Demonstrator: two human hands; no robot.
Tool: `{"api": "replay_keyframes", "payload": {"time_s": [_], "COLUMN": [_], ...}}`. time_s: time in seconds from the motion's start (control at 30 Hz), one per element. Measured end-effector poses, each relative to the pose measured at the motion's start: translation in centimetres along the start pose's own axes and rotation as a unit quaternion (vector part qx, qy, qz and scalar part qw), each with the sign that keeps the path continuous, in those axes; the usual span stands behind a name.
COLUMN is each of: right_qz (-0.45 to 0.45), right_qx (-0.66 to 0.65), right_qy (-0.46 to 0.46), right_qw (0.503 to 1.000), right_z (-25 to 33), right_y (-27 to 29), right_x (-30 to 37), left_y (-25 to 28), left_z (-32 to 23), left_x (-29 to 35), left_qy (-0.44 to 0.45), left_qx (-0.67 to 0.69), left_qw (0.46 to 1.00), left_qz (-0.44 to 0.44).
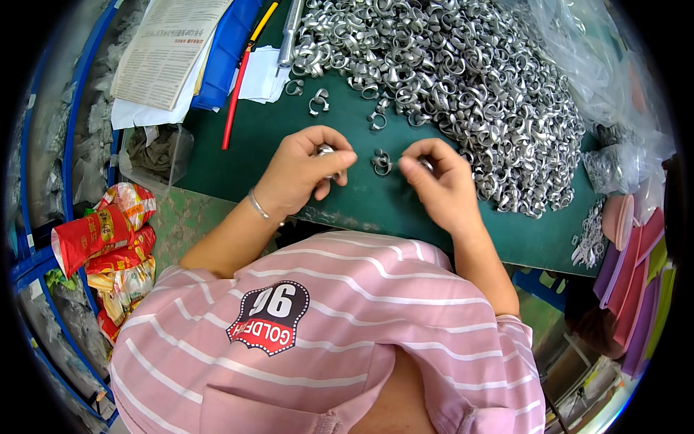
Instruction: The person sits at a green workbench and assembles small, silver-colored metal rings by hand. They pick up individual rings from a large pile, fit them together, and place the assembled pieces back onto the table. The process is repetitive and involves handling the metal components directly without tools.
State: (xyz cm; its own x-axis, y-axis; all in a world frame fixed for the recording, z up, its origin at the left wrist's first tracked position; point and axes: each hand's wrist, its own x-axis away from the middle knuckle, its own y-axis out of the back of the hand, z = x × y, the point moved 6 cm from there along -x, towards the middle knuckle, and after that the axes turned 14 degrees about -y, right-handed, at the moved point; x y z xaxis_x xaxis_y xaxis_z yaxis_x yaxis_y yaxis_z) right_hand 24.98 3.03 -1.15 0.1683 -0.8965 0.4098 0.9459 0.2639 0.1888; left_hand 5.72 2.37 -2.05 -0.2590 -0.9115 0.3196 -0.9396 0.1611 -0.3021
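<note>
My left hand (300, 166) is curled above the green tabletop (238, 163), its thumb and fingers closed on a silver-grey metal ring (325, 150). To its right, my right hand (442, 184) pinches another metal ring (426, 165), mostly hidden by the fingers. Between the two hands a small group of rings (382, 163) lies on the table. A large heap of similar rings (463, 79) spreads beyond and to the right of my right hand. A few loose rings (319, 102) sit between the heap and my left hand.
Far left are a newspaper (170, 50), a blue tray (225, 54), a red-and-yellow pencil-like stick (237, 98) and a metal rod (290, 32). A plastic box (177, 155) stands beside the table's left edge. Clear plastic bags (589, 43) lie far right; coloured sheets (636, 282) hang at the right.
</note>
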Motion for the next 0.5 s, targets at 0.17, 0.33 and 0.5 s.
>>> {"api": "replay_keyframes", "payload": {"time_s": [0.17, 0.33, 0.5], "right_qz": [-0.059, -0.053, 0.018], "right_qx": [0.236, 0.224, 0.066], "right_qy": [0.152, 0.148, -0.032], "right_qw": [0.958, 0.962, 0.997], "right_z": [1.8, 1.9, 0.2], "right_y": [-2.1, -2.0, -1.4], "right_x": [0.5, 0.7, 0.2], "left_y": [-2.9, -4.1, -4.3], "left_z": [-2.2, -2.0, -2.1], "left_x": [-1.2, -1.7, -1.7], "left_qy": [-0.282, -0.29, -0.318], "left_qx": [-0.405, -0.494, -0.466], "left_qw": [0.867, 0.812, 0.816], "left_qz": [0.073, 0.115, 0.127]}}
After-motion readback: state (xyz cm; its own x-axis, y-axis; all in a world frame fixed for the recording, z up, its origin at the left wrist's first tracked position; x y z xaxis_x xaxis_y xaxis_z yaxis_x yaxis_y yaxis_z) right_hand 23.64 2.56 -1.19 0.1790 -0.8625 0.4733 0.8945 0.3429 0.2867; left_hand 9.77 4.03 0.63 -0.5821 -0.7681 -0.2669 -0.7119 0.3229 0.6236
